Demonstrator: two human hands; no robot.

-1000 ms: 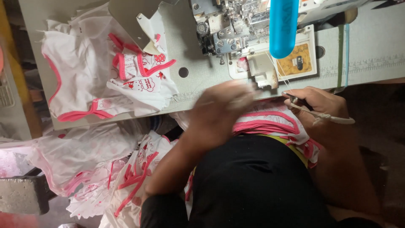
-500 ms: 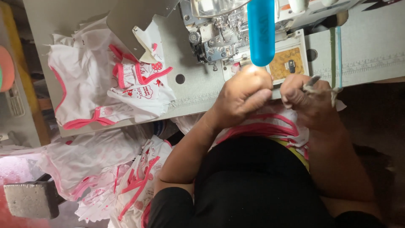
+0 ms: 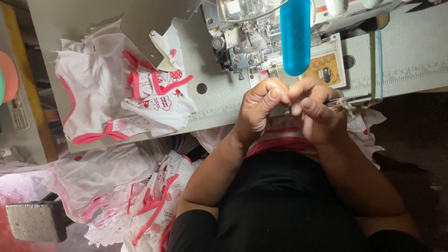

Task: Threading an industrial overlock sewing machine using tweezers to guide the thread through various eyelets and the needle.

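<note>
Just in front of the sewing machine [image 3: 261, 42], the left hand [image 3: 259, 109] and right hand [image 3: 317, 114] meet, fingertips pinched together on a thin thread [image 3: 285, 94].

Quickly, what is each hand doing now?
Left hand: closed, fingertips pinched; what it holds cannot be told.
Right hand: closed on a thin metal tool.

white pink-trimmed garments [image 3: 116, 100], blue tube [image 3: 295, 37]
</note>
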